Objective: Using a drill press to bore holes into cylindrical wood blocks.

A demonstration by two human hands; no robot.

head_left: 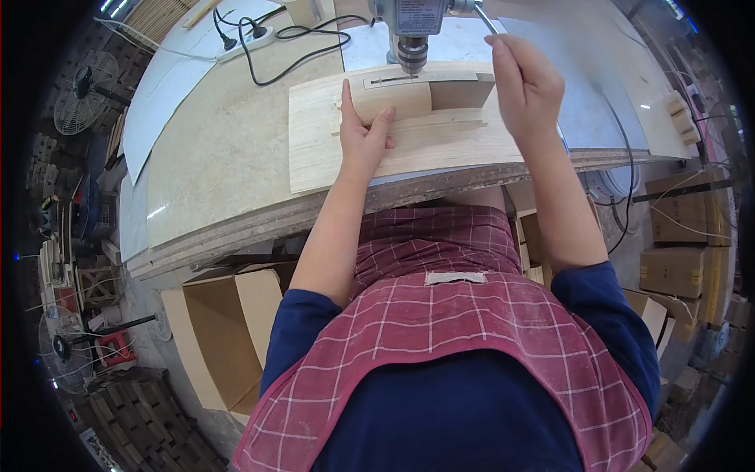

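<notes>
A drill press stands at the far edge of the bench, its metal chuck pointing down over a pale wooden block. My left hand grips this block at its left end, thumb on top and index finger stretched along the side. Under it lies a flat light wooden board with thin strips around the block. To the right, my right hand is raised, fingers closed at the end of the press's metal lever. Whether the drill bit touches the wood cannot be made out.
A white power strip with black plugs and a looping black cable sits on the bench, back left. Below the bench's front edge stands an open cardboard box. Fans stand at left; cartons are stacked at right.
</notes>
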